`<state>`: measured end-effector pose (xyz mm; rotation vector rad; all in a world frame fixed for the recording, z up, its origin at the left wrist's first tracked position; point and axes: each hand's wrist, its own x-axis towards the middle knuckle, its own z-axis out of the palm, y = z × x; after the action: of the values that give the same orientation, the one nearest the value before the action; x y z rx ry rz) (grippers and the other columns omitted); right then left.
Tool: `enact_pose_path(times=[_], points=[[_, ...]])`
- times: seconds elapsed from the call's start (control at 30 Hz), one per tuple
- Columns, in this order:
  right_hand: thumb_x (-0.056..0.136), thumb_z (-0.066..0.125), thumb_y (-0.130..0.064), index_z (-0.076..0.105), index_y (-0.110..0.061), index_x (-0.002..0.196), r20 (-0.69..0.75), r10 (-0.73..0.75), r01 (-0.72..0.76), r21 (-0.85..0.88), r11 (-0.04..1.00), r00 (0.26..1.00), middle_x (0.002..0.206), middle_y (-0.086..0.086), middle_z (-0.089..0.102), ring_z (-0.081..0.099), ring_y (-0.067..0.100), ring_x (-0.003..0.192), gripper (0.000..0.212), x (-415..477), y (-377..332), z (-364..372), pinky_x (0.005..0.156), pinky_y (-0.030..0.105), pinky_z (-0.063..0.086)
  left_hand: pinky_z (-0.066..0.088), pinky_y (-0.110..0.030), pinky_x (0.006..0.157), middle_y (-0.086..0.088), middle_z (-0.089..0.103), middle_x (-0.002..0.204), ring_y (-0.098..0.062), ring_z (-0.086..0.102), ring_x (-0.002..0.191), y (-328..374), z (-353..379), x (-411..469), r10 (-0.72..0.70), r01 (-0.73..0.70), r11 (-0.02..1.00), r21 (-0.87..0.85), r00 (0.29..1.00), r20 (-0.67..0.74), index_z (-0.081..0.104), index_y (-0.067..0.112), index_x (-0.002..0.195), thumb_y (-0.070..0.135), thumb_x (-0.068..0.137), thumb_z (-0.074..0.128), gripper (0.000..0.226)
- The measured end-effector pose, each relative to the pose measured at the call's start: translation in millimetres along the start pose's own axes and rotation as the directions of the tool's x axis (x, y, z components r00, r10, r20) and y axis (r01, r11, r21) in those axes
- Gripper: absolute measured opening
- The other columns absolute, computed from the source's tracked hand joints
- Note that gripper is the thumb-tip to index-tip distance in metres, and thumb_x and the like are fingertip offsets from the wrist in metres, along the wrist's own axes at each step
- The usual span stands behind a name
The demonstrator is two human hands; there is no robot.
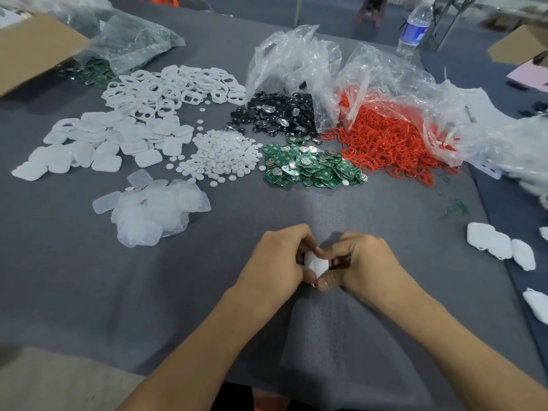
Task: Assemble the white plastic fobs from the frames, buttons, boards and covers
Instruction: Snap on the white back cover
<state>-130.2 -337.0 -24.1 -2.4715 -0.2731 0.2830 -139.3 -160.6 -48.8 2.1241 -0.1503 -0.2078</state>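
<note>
Both hands meet over the near middle of the grey table (pixel 89 277), gripping one white fob (pixel 316 266) between them. My left hand (pixel 278 259) curls round its left side, my right hand (pixel 358 259) pinches its right side with thumb and fingers. Most of the fob is hidden by the fingers. Farther back lie heaps of parts: white frames (pixel 172 87), white covers (pixel 98 140), small white round buttons (pixel 221 157), green boards (pixel 311 167), and clear soft covers (pixel 154 209).
Black parts (pixel 278 114) spill from a clear bag (pixel 296 60), red rings (pixel 385 140) from another. Finished white fobs (pixel 501 247) lie at the right edge. A cardboard box (pixel 32 48) sits far left, a water bottle (pixel 415 25) far right.
</note>
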Motion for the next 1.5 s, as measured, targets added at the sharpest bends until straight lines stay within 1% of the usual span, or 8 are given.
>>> enact_pose_path(times=[0.17, 0.27, 0.47, 0.6, 0.87, 1.07, 1.33, 1.5], points=[[0.076, 0.085, -0.008, 0.077, -0.02, 0.113, -0.09, -0.139, 0.137, -0.029, 0.99, 0.986, 0.087, -0.008, 0.063, 0.056, -0.007, 0.079, 0.039, -21, 5, 13, 0.074, 0.003, 0.038, 0.057, -0.028, 0.076, 0.01, 0.072, 0.086, -0.002, 0.068, 0.078, 4, 5, -5, 0.01, -0.009, 0.999, 0.03, 0.999, -0.039, 0.065, 0.026, 0.101, -0.002, 0.068, 0.081, 0.046], [0.086, 0.077, -0.007, 0.072, -0.03, 0.119, -0.138, 0.046, 0.004, 0.344, 0.939, 0.989, 0.085, -0.006, 0.071, 0.067, 0.004, 0.085, 0.041, -31, 7, 18, 0.085, 0.017, 0.05, 0.054, -0.012, 0.076, 0.012, 0.074, 0.091, 0.003, 0.07, 0.084, 0, 8, -14, -0.015, 0.005, 0.992, -0.126, 0.997, -0.081, 0.069, 0.023, 0.105, -0.002, 0.068, 0.086, 0.049], [0.092, 0.068, -0.002, 0.077, -0.025, 0.105, -0.228, 0.189, 0.042, 0.735, 0.677, 0.955, 0.082, 0.005, 0.075, 0.072, 0.019, 0.078, 0.028, -38, -1, 39, 0.079, 0.037, 0.06, 0.056, -0.021, 0.084, 0.004, 0.079, 0.101, -0.011, 0.075, 0.097, -3, 15, -32, -0.041, -0.052, 0.806, -0.59, 0.989, -0.143, 0.077, 0.018, 0.109, 0.001, 0.086, 0.078, 0.029], [0.09, 0.069, 0.0, 0.078, -0.029, 0.101, -0.279, 0.21, 0.089, 0.773, 0.628, 0.937, 0.076, 0.005, 0.073, 0.071, 0.023, 0.075, 0.033, -42, -8, 45, 0.073, 0.043, 0.061, 0.057, -0.023, 0.083, -0.001, 0.08, 0.101, -0.016, 0.075, 0.096, -1, 21, -36, -0.104, -0.061, 0.708, -0.703, 0.977, -0.188, 0.079, 0.017, 0.107, 0.007, 0.092, 0.074, 0.018], [0.092, 0.067, -0.002, 0.076, -0.028, 0.102, -0.274, 0.221, 0.082, 0.781, 0.619, 0.936, 0.077, 0.004, 0.072, 0.07, 0.017, 0.074, 0.029, -47, -11, 54, 0.073, 0.03, 0.058, 0.059, -0.03, 0.085, 0.009, 0.079, 0.095, -0.01, 0.075, 0.092, -6, 28, -38, -0.092, -0.083, 0.838, -0.539, 0.953, -0.29, 0.08, 0.03, 0.098, 0.011, 0.09, 0.077, 0.021], [0.08, 0.072, -0.014, 0.077, -0.013, 0.103, -0.148, 0.258, 0.041, 0.925, 0.377, 0.955, 0.095, 0.018, 0.076, 0.073, 0.023, 0.082, 0.024, -47, -8, 49, 0.071, 0.025, 0.059, 0.057, -0.022, 0.084, 0.0, 0.079, 0.105, -0.014, 0.075, 0.102, -5, 20, -43, -0.098, 0.028, 0.696, -0.717, 0.994, -0.056, 0.078, 0.021, 0.11, 0.011, 0.083, 0.082, 0.029], [0.089, 0.07, -0.013, 0.075, -0.017, 0.105, -0.213, 0.208, 0.051, 0.806, 0.589, 0.955, 0.083, 0.012, 0.076, 0.071, 0.019, 0.076, 0.017, -51, -8, 53, 0.076, 0.028, 0.058, 0.058, -0.044, 0.096, 0.006, 0.078, 0.103, -0.012, 0.074, 0.101, -10, 16, -45, -0.027, -0.004, 0.864, -0.504, 0.998, -0.053, 0.074, 0.027, 0.111, 0.009, 0.09, 0.077, 0.027], [0.097, 0.062, -0.007, 0.072, -0.019, 0.104, -0.189, 0.199, 0.014, 0.758, 0.652, 0.962, 0.076, 0.007, 0.073, 0.063, 0.01, 0.066, 0.018, -56, -4, 48, 0.066, 0.022, 0.052, 0.057, -0.048, 0.097, 0.003, 0.078, 0.104, -0.015, 0.075, 0.101, -5, 20, -48, -0.047, 0.05, 0.829, -0.557, 0.999, 0.02, 0.072, 0.028, 0.112, 0.015, 0.094, 0.074, 0.022]])
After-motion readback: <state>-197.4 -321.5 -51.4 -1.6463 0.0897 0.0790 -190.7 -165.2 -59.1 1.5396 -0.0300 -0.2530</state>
